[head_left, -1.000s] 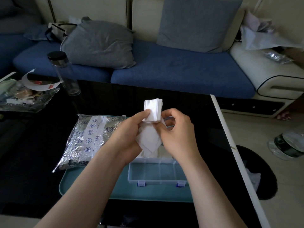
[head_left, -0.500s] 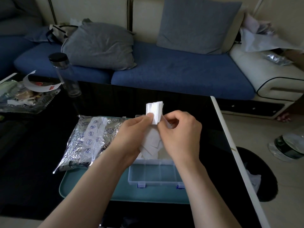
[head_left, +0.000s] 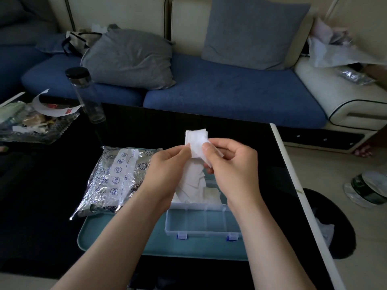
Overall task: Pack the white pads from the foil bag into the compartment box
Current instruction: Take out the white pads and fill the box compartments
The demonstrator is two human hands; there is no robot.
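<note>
A stack of white pads (head_left: 196, 143) is held upright above the table, with more pads fanning down below it. My left hand (head_left: 165, 174) grips the stack from the left, thumb against its side. My right hand (head_left: 232, 170) pinches the front pad of the stack between thumb and fingers. Below the hands stands the clear compartment box (head_left: 201, 225) with blue latches, its near compartments holding nothing; some white pads (head_left: 211, 194) lie in its far part. The crinkled foil bag (head_left: 117, 181) lies flat to the left, partly on the teal tray (head_left: 117, 241).
The black table's white right edge (head_left: 293, 185) runs beside the right arm. A clear bottle with a black cap (head_left: 87, 95) and a cluttered glass dish (head_left: 31, 126) sit at the far left. A blue sofa with grey cushions is behind. A dark bin (head_left: 328, 225) stands on the floor right.
The stack has been lowered slightly toward the hands, and my right thumb and fingers have slid up onto the front pad of the stack.
</note>
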